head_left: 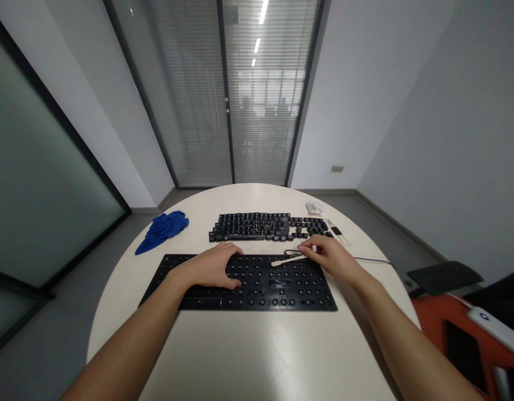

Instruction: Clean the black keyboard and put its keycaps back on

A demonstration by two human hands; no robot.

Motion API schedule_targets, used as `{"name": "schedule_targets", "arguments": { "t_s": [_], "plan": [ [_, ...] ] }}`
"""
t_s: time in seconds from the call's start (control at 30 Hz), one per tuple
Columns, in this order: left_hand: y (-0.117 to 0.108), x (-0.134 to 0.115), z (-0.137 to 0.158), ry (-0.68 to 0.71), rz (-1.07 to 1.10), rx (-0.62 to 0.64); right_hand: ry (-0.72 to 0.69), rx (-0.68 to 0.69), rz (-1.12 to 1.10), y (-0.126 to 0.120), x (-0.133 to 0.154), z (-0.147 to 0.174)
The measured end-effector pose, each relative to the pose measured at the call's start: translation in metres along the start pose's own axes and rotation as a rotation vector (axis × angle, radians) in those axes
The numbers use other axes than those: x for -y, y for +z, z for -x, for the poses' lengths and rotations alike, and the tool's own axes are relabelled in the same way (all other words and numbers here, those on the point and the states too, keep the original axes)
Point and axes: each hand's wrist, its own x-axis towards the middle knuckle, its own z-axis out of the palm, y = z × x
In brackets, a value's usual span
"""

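The right grip [327,254] is clamped on a pale stick [287,260], thumb and fingers pinching it at its right end. From there the stick reaches leftward, its broader tip lying over the upper part of the keyboard [259,284], right of the middle; whether that tip touches cannot be told. This grip is at the keyboard's upper right corner. The left grip [215,268] has thumb and fingers apart and rests on the keyboard's left half, the thumb pointing toward the middle.

The keyboard, bare of its caps, lies flat on the worktop [244,356] beneath both. Just beyond it sit the loose keycaps [252,224], laid out in rows. A cable [374,259] runs right from behind the right grip. A blue cloth [164,229] lies crumpled at the far left.
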Motion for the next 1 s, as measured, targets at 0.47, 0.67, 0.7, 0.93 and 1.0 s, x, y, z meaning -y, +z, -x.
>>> {"name": "schedule_targets", "arguments": {
  "t_s": [0.47, 0.67, 0.7, 0.93, 1.0],
  "plan": [
    [0.0016, 0.0008, -0.0011, 0.000, -0.002, 0.001, -0.020, -0.005, -0.049, 0.0041, 0.0008, -0.0005],
    [0.0022, 0.0019, -0.0017, 0.006, 0.006, -0.007, -0.035, 0.029, -0.056, 0.0028, 0.0036, 0.0010],
    [0.0024, 0.0021, -0.0018, 0.007, 0.008, -0.008, -0.043, 0.048, -0.060, 0.0025, 0.0046, 0.0014],
    [0.0009, -0.0004, -0.0016, -0.008, -0.004, 0.003, -0.076, 0.109, -0.083, 0.0011, 0.0049, 0.0023],
    [0.0004, -0.0009, -0.0017, -0.007, -0.005, 0.006, -0.087, 0.123, -0.107, 0.0005, 0.0052, 0.0022]
  ]
}}
